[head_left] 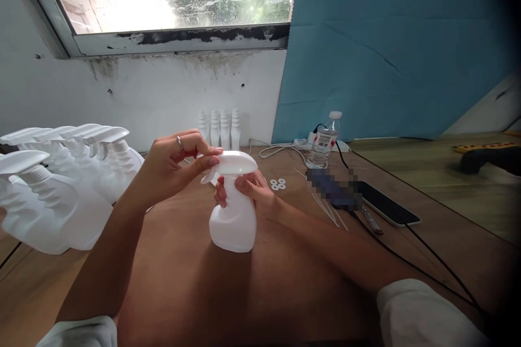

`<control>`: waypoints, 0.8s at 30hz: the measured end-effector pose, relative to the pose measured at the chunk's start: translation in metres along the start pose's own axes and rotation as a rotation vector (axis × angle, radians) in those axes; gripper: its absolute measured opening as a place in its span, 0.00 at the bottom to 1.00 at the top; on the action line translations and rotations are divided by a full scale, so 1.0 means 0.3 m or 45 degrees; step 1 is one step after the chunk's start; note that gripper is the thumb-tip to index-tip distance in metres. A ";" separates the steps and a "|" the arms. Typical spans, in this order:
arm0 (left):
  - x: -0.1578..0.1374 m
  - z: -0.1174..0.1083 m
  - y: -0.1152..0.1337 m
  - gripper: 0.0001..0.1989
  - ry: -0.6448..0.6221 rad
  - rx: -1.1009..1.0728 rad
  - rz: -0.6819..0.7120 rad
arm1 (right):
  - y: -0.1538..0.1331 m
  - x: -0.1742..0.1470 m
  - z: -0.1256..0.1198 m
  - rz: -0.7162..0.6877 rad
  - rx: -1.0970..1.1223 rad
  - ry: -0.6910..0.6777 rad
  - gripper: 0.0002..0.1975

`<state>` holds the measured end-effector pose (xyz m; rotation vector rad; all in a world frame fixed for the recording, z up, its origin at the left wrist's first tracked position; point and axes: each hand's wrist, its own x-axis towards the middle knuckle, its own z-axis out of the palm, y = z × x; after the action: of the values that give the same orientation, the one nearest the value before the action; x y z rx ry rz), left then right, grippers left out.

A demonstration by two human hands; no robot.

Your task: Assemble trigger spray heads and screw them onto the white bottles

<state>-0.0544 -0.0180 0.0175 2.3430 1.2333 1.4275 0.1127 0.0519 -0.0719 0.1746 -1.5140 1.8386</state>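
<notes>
A white spray bottle (234,222) stands upright, or nearly so, in front of me, its trigger head (238,162) on top. My right hand (257,190) is closed round the bottle's neck from the right, with fingertips showing on the left side. With thumb and forefinger my left hand (183,160) pinches the nozzle end of the trigger head. Whether the bottle's base touches the table (171,282) I cannot tell.
Several white spray bottles (73,173) crowd the left side. Against the wall stand several ribbed white pieces (220,130). Small white rings (278,184), thin tubes (325,206), a water bottle (324,141), a phone (386,203) and black cables (415,260) lie or stand to the right.
</notes>
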 end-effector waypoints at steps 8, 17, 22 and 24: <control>-0.003 0.019 -0.014 0.08 0.094 -0.047 0.020 | -0.050 0.023 -0.006 0.233 -0.101 -0.112 0.18; -0.228 0.103 -0.117 0.16 0.041 -0.326 -0.354 | -0.093 0.016 0.006 0.448 -0.335 -0.096 0.13; -0.396 0.209 -0.152 0.22 -0.303 -0.233 -0.512 | -0.069 0.016 0.008 0.451 -0.238 -0.114 0.13; -0.433 0.218 -0.143 0.23 -0.284 -0.118 -0.547 | -0.060 0.010 0.020 0.432 -0.207 -0.148 0.16</control>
<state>-0.0554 -0.0621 -0.1274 1.9527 1.4538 1.0311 0.1195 0.0486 -0.0542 -0.0589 -1.8579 1.9794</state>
